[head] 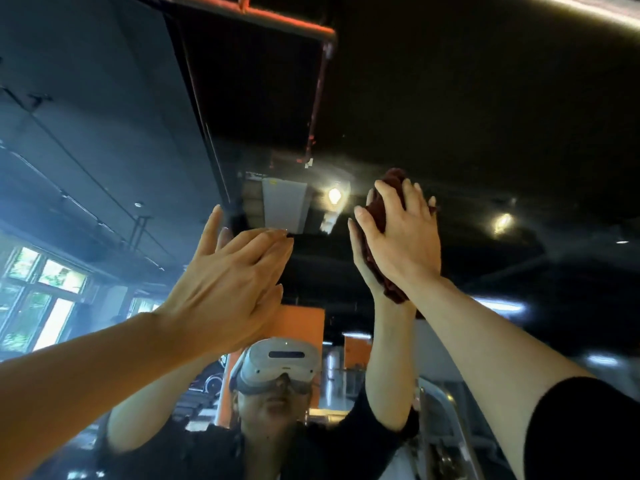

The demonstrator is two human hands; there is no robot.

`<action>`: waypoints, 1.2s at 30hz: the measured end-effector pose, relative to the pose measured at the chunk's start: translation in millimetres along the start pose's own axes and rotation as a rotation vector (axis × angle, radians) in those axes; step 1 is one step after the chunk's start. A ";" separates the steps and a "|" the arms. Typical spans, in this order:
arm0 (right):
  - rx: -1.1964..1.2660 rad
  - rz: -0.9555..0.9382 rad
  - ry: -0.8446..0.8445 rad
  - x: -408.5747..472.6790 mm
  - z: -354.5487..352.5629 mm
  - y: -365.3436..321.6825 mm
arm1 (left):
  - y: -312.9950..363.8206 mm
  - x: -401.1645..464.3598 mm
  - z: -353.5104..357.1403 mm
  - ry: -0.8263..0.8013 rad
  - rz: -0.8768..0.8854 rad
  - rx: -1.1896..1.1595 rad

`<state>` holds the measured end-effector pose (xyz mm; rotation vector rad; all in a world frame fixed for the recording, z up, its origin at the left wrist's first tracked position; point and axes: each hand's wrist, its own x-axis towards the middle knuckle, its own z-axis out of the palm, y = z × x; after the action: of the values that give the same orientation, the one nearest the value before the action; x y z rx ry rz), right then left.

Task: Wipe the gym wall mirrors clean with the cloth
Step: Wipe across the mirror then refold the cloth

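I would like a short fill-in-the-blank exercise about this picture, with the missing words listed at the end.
1. The right hand presses a dark red ____ against the mirror.
2. The left hand rests flat on the glass and holds ____.
3. Both arms are raised ____ the reflected headset.
4. The fingers of the left hand are ____, not curled.

Missing words: cloth; nothing; above; straight
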<state>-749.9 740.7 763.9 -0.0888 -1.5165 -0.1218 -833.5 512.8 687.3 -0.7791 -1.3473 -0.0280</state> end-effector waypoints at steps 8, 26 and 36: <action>0.056 -0.153 -0.013 2.5 44.9 -189.4 | -114.4 -90.3 -37.5 -0.029 -0.056 0.059; 0.133 0.020 0.091 -72.3 61.6 -276.8 | -179.6 -179.1 -64.8 -0.115 -0.067 0.032; 0.008 0.330 0.155 -115.8 48.5 -224.9 | -142.9 -207.3 -59.2 -0.188 -0.163 -0.055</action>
<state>-834.0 527.3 646.9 -0.3139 -1.3289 0.1388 -900.5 289.8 574.5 -0.7297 -1.5919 -0.1231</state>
